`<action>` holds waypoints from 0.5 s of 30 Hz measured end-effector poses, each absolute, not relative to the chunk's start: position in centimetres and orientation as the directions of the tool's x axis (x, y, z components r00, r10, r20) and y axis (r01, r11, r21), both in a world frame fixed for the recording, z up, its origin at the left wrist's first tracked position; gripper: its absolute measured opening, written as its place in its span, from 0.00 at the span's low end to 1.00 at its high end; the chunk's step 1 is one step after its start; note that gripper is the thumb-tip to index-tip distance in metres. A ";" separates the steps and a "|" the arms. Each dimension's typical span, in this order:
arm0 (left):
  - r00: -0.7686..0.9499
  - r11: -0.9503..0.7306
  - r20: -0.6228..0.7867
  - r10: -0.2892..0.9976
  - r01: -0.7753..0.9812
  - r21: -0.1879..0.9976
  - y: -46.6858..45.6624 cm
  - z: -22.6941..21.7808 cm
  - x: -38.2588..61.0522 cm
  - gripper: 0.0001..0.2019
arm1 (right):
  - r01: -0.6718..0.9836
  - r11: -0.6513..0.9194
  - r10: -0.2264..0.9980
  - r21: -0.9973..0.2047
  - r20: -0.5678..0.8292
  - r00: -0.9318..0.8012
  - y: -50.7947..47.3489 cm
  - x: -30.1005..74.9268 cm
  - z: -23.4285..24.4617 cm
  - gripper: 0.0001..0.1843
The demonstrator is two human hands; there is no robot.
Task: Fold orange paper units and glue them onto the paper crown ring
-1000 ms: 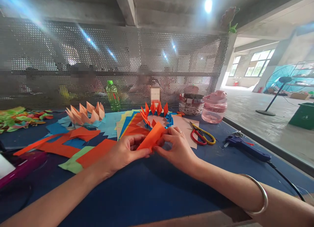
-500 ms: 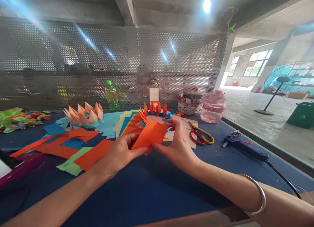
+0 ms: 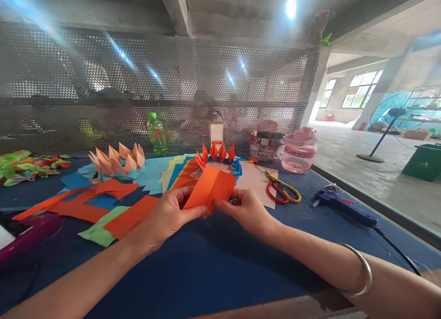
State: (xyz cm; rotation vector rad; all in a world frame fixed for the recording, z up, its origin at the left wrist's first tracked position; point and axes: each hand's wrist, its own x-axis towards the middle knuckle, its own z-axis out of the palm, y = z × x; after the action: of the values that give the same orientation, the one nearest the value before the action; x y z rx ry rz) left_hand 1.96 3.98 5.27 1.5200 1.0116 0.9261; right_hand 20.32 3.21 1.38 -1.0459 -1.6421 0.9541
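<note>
Between my hands is a sheet of orange paper, with a crease running down it, held above the blue tabletop. My left hand pinches its lower left side, thumb in front and fingers behind. At the lower right edge, my right hand grips it with the thumb on the near face and the fingers curled behind. Just beyond stands a ring of folded orange and blue paper points, partly hidden by the sheet. Another orange sheet lies on the table by my left forearm.
Red-and-yellow-handled scissors and a blue glue gun lie to the right. Behind them stand a woven basket and a pink jug. A peach paper ring, green bottle and paper scraps are at left.
My right hand's raised fingers have come down and closed behind the paper's right side. The sheet now shows a crease and a slight bend. My left hand has barely moved.
</note>
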 end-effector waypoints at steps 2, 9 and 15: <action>0.355 -0.109 0.054 0.933 0.136 0.985 4.0 5.2 1.9 0.08 | 0.249 0.345 0.934 -0.905 0.305 -0.186 3.2 20.4 1.4 0.18; 0.408 -0.118 0.054 0.912 0.135 0.984 4.0 5.4 2.1 0.08 | 0.268 0.423 0.906 -0.866 0.401 -0.134 2.8 20.2 1.8 0.11; 0.489 -0.174 0.009 0.872 0.293 0.940 4.2 4.4 1.6 0.10 | 0.290 0.474 0.880 -0.831 0.455 -0.137 2.6 20.0 1.9 0.10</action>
State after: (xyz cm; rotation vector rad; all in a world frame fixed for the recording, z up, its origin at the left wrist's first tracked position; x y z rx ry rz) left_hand 1.64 4.24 4.43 1.7161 0.9979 0.7111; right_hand 20.03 2.62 1.92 -1.0166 -1.6772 0.7057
